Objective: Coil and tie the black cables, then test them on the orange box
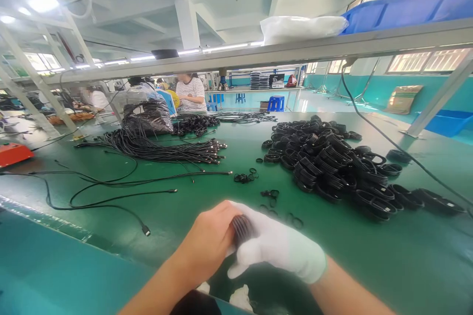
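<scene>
My bare left hand (209,243) and my right hand (281,248), which wears a white glove, are pressed together low in the middle of the view. Both are closed around a coiled black cable (242,229) held between them just above the green table (221,206). Only a small dark part of the coil shows between the fingers. Several small black ties (269,194) lie on the table just beyond my hands.
A large heap of coiled black cables (332,165) fills the right side. Loose straight cables (162,150) and single cables (111,192) lie left. A red device (13,153) sits far left. A metal shelf (295,49) spans overhead. People work at the back.
</scene>
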A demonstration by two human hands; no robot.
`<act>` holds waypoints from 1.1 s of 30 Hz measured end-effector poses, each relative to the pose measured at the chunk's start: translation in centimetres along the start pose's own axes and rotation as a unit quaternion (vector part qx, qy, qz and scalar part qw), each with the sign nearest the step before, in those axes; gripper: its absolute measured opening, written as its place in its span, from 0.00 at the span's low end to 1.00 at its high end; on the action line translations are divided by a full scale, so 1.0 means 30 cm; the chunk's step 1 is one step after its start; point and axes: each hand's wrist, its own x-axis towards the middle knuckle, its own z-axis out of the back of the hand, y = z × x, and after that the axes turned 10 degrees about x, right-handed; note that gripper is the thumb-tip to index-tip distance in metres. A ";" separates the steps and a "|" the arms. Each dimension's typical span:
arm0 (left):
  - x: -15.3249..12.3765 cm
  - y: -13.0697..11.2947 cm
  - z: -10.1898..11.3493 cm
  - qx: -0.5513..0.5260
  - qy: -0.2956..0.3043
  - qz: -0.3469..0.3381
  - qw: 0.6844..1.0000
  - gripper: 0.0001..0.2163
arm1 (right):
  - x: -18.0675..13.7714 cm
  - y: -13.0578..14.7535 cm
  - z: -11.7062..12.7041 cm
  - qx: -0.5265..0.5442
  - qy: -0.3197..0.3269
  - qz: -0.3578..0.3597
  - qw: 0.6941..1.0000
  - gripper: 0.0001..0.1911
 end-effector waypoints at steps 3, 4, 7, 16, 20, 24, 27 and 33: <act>0.008 -0.005 -0.008 -0.003 -0.029 0.053 0.998 0.12 | 0.006 -0.012 0.003 -0.008 -0.056 0.018 0.998 0.23; 0.012 -0.005 -0.007 -0.016 -0.032 0.077 0.996 0.11 | 0.007 -0.018 0.010 0.005 -0.062 0.018 0.998 0.22; 0.023 -0.004 0.000 -0.053 -0.024 0.141 0.988 0.08 | 0.006 -0.042 0.038 0.049 -0.043 0.009 0.998 0.17; 0.052 0.006 -0.010 -0.010 -0.056 0.182 0.982 0.03 | 0.011 -0.068 0.055 0.070 -0.061 0.012 0.996 0.14; 0.054 0.007 -0.016 -0.013 -0.052 0.193 0.980 0.02 | 0.018 -0.069 0.040 0.062 -0.073 0.007 0.995 0.14; 0.051 0.006 -0.034 -0.004 -0.058 0.209 0.976 0.02 | 0.026 -0.069 0.029 0.036 -0.077 -0.029 0.996 0.13; 0.054 0.013 -0.049 -0.022 -0.058 0.214 0.975 0.02 | 0.029 -0.071 0.031 -0.003 -0.091 -0.044 0.995 0.09; 0.064 0.023 -0.045 -0.020 -0.042 0.216 0.975 0.02 | 0.027 -0.085 0.047 0.041 -0.092 -0.041 0.994 0.10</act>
